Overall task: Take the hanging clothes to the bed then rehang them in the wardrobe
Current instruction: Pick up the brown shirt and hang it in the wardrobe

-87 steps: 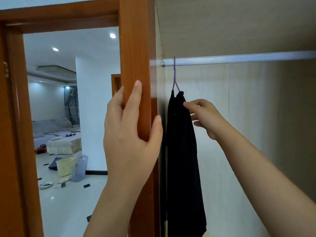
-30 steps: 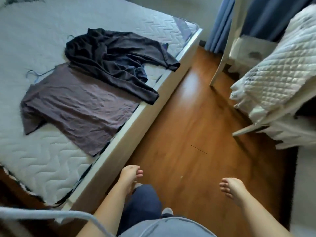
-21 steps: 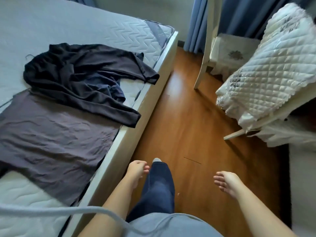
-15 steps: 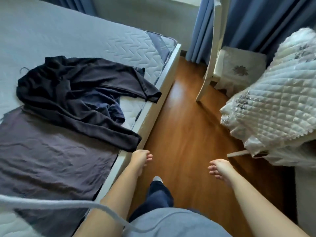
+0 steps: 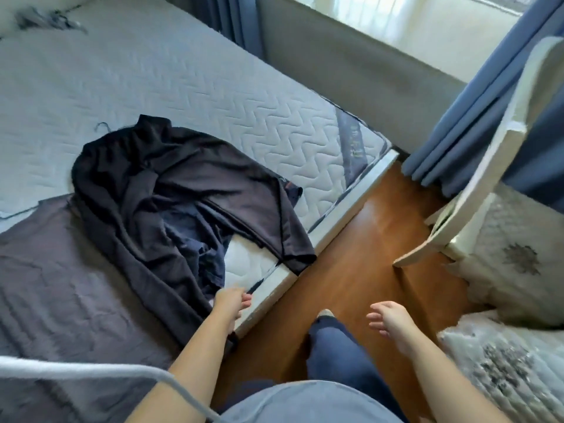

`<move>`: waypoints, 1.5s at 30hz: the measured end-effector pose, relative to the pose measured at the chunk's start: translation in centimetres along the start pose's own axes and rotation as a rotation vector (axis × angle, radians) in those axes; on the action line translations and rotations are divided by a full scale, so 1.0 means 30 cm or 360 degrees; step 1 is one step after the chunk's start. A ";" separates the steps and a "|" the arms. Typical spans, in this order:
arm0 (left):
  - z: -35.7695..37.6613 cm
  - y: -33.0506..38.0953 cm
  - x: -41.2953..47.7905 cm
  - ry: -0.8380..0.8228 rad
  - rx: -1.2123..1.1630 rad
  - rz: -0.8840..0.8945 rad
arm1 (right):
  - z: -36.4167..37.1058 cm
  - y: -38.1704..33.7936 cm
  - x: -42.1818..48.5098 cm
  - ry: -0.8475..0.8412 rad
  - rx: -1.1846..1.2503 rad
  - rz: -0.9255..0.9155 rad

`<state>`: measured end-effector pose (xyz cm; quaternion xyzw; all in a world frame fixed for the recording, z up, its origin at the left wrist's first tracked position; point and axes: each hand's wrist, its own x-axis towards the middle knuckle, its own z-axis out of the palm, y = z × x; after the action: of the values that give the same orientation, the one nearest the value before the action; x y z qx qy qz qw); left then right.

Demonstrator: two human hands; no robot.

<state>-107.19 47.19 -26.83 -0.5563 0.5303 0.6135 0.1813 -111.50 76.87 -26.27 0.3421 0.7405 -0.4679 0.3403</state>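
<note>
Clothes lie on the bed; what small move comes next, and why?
Probably move the left hand up the black garment to grip it near its hanger hook. The hand is at the garment's hem, the right hand is empty, and the garment lies crumpled on the bed.

Floor (image 5: 351, 270) was glossy brown wood, running between the bed (image 5: 213, 96) and a white chair (image 5: 488, 154). Bed had a grey-white quilted top (chevron stitch) on a pale side rail. Grey wall (image 5: 351, 65) sat under a bright window (image 5: 396, 16), daylight coming in. Blue curtains (image 5: 457, 117) hung at right, down to the floor. Quilted white cover (image 5: 512, 264) lay on the chair seat.
</note>
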 end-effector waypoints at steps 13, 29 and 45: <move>-0.083 0.282 0.093 0.0551 -0.0420 0.0174 | 0.326 -0.829 0.277 -0.0498 -0.0854 -0.0359; -0.506 0.552 0.507 0.0890 -0.0601 0.0080 | 1.096 -1.168 0.467 -0.0768 -0.1083 -0.0556; -0.846 0.288 0.464 0.1066 -0.0862 -0.0042 | 1.574 -1.039 0.206 -0.1010 -0.1310 -0.0641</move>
<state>-106.15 17.24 -30.52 -0.7592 0.3725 0.5136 -0.1455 -131.85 24.10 -32.63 -0.1252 0.7740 -0.2759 0.5560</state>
